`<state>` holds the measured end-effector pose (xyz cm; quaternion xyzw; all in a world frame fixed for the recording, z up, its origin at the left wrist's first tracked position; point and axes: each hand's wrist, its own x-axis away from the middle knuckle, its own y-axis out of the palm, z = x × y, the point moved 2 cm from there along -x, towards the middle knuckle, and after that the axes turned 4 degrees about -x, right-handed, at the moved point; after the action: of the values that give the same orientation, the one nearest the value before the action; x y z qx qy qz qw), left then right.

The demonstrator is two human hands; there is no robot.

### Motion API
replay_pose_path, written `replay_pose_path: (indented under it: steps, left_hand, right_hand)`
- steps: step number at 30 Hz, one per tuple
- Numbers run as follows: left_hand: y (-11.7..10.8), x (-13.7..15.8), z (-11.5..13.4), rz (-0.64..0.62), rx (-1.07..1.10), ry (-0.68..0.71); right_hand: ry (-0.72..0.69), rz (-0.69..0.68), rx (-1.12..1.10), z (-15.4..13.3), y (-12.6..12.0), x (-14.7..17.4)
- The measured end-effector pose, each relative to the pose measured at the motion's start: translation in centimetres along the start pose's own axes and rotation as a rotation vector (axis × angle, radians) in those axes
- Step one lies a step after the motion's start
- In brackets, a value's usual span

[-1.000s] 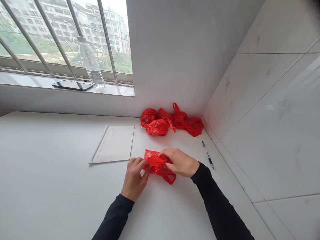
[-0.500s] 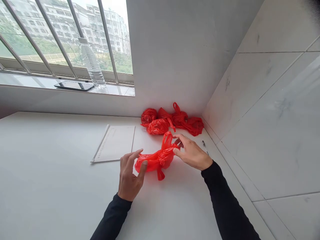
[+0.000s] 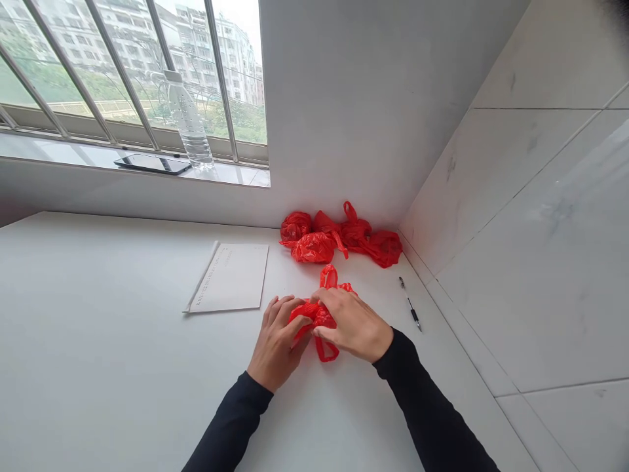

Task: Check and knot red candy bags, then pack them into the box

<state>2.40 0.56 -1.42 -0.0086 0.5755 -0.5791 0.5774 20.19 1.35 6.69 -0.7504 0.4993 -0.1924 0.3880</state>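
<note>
A red plastic bag (image 3: pixel 326 317) lies crumpled on the white table, with one handle loop pointing to the wall and another toward me. My left hand (image 3: pixel 281 333) is closed on its left side, fingers curled over the plastic. From the right, my right hand (image 3: pixel 350 322) grips the middle of the bag beside the knot-like bunch. Both hands hide much of it, and what is inside cannot be made out.
Several bunched red plastic bags (image 3: pixel 314 248) lie against the wall. A notebook (image 3: pixel 233 276) is left of my hands, a pen (image 3: pixel 410 304) to the right. On the windowsill are a water bottle (image 3: pixel 190 124) and a dark flat device (image 3: pixel 152 163). A tiled wall (image 3: pixel 540 262) bounds the right side.
My hands have come together onto the red bag, the left moving right and the right moving left. The bag is squeezed more compactly between them. The pen is now fully uncovered.
</note>
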Motion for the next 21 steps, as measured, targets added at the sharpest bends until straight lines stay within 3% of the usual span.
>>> replay_pose_path:
  steps: [3, 9, 16, 18, 21]
  left_hand:
    - [-0.6, 0.0, -0.7, 0.097, 0.033, -0.097]
    - [-2.2, 0.3, -2.9, 0.353, 0.049, -0.405]
    - [-2.0, -0.1, -1.4, 0.192, 0.081, -0.275]
    - [-2.1, -0.2, -1.2, 0.203, 0.081, -0.254]
    - [-2.9, -0.4, -1.7, 0.316, 0.061, -0.316]
  right_hand:
    - [0.035, 0.031, 0.029, 1.0, 0.0, -0.4]
    - [0.158, 0.223, 0.009, 2.8, -3.4, -0.4]
    - [0.11, 0.217, -0.054, 1.9, -2.0, -0.9]
    - [0.117, 0.225, -0.081, 1.9, -2.2, -0.9]
    - [0.17, 0.305, -0.12, 2.7, -3.4, -0.8]
